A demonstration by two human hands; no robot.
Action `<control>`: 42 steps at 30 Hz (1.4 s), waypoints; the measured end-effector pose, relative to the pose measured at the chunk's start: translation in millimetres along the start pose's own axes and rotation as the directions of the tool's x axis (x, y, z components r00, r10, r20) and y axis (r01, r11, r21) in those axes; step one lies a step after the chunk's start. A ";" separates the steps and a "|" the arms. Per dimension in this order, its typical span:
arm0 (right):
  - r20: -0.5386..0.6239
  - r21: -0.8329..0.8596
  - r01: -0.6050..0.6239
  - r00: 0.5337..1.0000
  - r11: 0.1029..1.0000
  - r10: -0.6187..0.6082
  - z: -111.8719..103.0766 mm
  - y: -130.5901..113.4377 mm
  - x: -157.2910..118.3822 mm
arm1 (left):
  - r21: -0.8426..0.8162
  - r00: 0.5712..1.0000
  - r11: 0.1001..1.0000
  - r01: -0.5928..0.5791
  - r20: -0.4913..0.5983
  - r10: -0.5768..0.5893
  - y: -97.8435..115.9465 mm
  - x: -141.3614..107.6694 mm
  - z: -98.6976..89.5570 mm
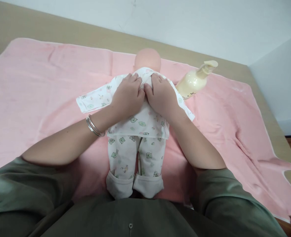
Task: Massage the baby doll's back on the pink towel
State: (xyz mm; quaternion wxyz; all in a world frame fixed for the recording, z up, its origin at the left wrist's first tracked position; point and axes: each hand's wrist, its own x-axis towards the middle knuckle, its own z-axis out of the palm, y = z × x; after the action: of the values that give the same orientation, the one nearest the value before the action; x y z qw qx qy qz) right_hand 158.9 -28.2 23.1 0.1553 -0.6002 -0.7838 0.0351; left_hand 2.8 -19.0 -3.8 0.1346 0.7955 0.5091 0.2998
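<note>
A baby doll (147, 59) lies stretched out on a pink towel, its bald head away from me and no face showing. It wears a white shirt (141, 124) with small green and pink prints, and matching trousers (125, 154) with turned-up cuffs. My left hand (129, 93) rests on the upper left of the shirt, fingers laid along the cloth. Opposite it, my right hand (161, 93) lies flat on the upper right. Both thumbs almost meet at the middle, where the cloth is creased. The palms are hidden beneath the hands.
A cream pump bottle (192, 82) lies tilted to the right of the doll, near its shoulder. The pink towel (41, 85) covers most of the wooden tabletop (68, 31) and is wrinkled at the right. Behind the table rises a white wall (172, 23).
</note>
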 end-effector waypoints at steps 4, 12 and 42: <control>-0.015 -0.089 -0.030 0.999 0.996 0.028 -8.3 -21.5 -16.8 | -0.024 0.997 0.996 0.082 0.017 -0.081 -14.1 21.0 -3.3; 0.006 0.002 -0.032 0.999 0.999 0.032 -5.5 -2.6 -1.2 | -0.001 0.998 0.998 0.066 -0.006 -0.066 -6.0 9.6 3.0; -0.040 0.050 -0.023 0.999 0.998 0.025 16.2 -2.9 -1.4 | -0.070 0.991 0.995 0.076 -0.106 -0.084 -17.0 6.6 15.4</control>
State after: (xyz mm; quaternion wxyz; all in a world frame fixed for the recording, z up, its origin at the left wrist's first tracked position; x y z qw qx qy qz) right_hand 151.8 -28.2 8.1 0.1857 -0.6061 -0.7722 0.0440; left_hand 1.8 -4.2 -22.5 0.1448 0.7520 0.5370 0.3538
